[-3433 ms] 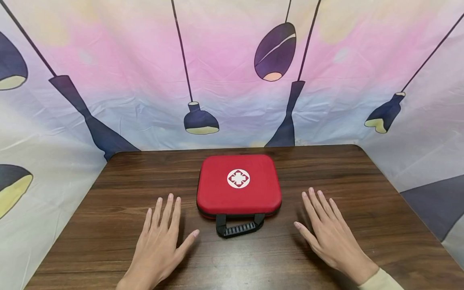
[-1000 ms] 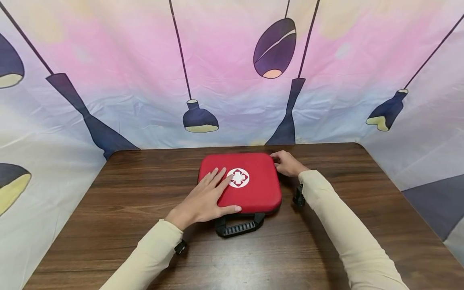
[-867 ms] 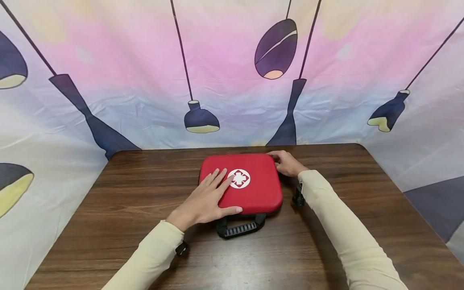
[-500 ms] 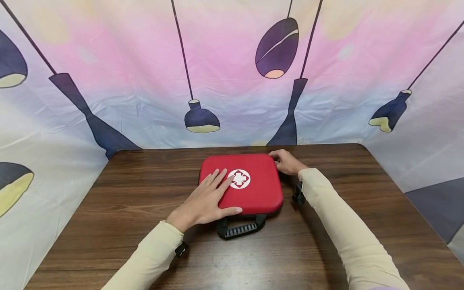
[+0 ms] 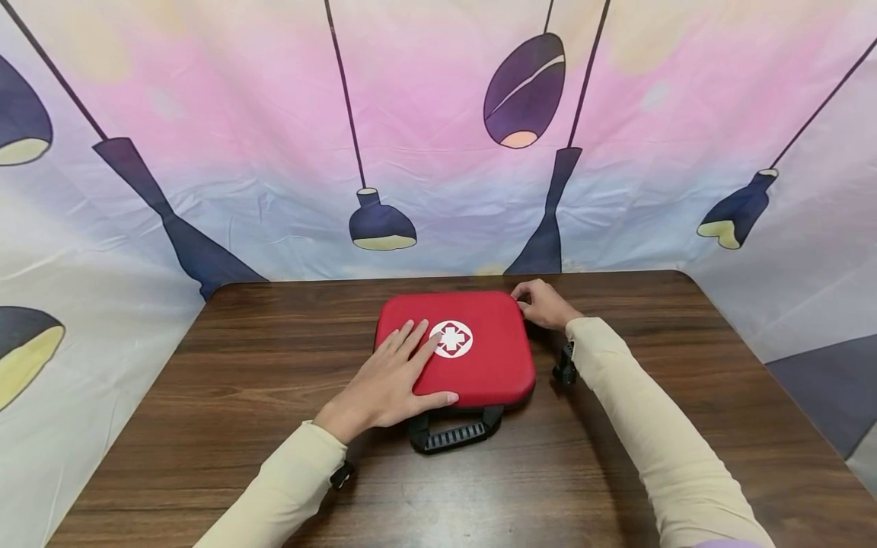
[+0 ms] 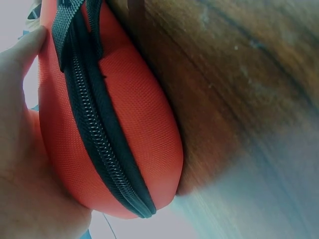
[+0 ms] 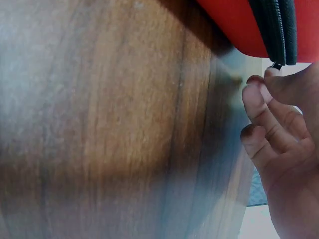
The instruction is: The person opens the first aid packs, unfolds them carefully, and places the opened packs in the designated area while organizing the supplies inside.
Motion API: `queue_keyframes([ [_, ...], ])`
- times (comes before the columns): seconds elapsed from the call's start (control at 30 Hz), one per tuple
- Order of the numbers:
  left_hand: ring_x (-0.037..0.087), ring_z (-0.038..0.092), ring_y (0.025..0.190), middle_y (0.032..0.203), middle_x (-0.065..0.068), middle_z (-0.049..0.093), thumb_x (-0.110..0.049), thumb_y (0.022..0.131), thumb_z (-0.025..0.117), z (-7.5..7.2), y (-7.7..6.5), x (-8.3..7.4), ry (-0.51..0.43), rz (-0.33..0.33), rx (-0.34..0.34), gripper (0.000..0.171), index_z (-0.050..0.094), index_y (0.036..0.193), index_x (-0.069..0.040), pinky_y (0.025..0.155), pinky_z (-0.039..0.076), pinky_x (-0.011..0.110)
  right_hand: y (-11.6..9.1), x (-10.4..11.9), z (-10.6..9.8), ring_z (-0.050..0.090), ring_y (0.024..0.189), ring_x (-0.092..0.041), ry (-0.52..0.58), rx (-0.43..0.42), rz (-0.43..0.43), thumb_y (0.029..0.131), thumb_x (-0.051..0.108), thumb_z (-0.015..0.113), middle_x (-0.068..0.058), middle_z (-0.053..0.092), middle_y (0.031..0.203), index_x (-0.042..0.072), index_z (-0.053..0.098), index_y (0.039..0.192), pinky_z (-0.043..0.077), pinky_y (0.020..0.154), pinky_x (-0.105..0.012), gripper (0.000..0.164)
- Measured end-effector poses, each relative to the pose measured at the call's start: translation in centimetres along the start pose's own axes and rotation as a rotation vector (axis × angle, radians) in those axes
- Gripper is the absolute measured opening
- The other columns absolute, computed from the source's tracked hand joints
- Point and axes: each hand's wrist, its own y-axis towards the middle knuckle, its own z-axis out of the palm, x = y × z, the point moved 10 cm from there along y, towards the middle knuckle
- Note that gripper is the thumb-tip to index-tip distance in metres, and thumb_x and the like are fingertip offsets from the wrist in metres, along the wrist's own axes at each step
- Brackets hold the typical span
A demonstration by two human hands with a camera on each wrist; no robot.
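Observation:
A red first aid case (image 5: 489, 365) with a white cross emblem (image 5: 451, 339) lies flat on the wooden table, its black handle (image 5: 455, 436) toward me. My left hand (image 5: 384, 380) rests on the left part of the lid with the fingers spread. Along the case's side, the left wrist view shows a closed black zipper (image 6: 102, 142). At the far right corner, my right hand (image 5: 544, 304) has its thumb and index finger pinching the small zipper pull (image 7: 277, 65), mostly hidden by the fingertips. Its other fingers curl loosely below.
The dark wooden table (image 5: 240, 365) has its far edge just behind the case. A fabric backdrop (image 5: 274, 152) printed with lamps hangs close behind that edge. A black wrist device (image 5: 565, 367) sits under the right cuff.
Both hands have gone from lying flat on the table to the case. Over the last second the left stays put, while the right shifts very slightly at the far corner.

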Motion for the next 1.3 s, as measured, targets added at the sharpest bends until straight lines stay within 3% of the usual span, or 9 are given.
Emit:
queue_keyframes([
  [0.2,0.036,0.009,0.154,0.168,0.012,0.016,-0.077,0.089,0.051,-0.1,0.0,-0.2,0.015,0.009,-0.011,0.098,0.028,0.162,-0.016,0.125,0.011,0.05,-0.2,0.2,-0.9,0.067,0.091,-0.029,-0.044,-0.083,-0.012,0.098,-0.001,0.06,-0.017,0.072,0.1,-0.005,0.074,0.103,0.056,0.082,-0.044,0.015],
  [0.47,0.036,0.01,0.154,0.168,0.013,0.015,-0.077,0.089,0.05,0.0,0.3,-0.3,0.028,-0.001,-0.007,0.098,0.026,0.162,-0.016,0.125,0.012,0.05,-0.5,1.2,-2.0,0.07,0.082,-0.026,-0.106,-0.159,-0.076,0.093,-0.003,0.064,-0.015,0.075,0.09,-0.004,0.078,0.098,0.058,0.074,-0.043,0.015],
  [1.03,0.037,0.007,0.154,0.169,0.014,0.011,-0.077,0.09,0.049,0.1,0.1,-0.2,0.015,-0.013,0.019,0.098,0.023,0.163,-0.016,0.125,0.009,0.05,-1.7,1.6,-2.0,0.07,0.082,-0.024,-0.171,-0.137,-0.029,0.092,-0.001,0.065,-0.014,0.075,0.093,0.0,0.079,0.098,0.058,0.073,-0.041,0.015],
  [1.3,0.036,0.006,0.155,0.169,0.014,0.01,-0.077,0.09,0.048,0.1,0.0,-0.1,0.012,-0.016,0.016,0.098,0.022,0.163,-0.016,0.125,0.009,0.05,-2.3,2.0,-2.1,0.07,0.08,-0.023,-0.205,-0.141,-0.056,0.091,-0.002,0.065,-0.014,0.075,0.093,-0.001,0.079,0.096,0.059,0.071,-0.039,0.015],
])
